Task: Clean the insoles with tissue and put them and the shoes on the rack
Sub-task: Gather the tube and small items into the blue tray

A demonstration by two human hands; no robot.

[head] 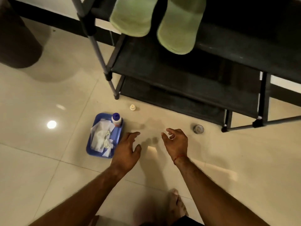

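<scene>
Tile floor [48, 160] by rack [187, 82]: green shoes [156, 22] shelved, left hand [127, 152] and right hand [176, 141] open, empty; probably tray [118, 136] cleanup next.

There is one camera, worn on the person's head — it looks forward and steeply down at the floor [48, 160]. The rack [187, 75] sits near the top, close by — both bare arms reach in from below.
</scene>
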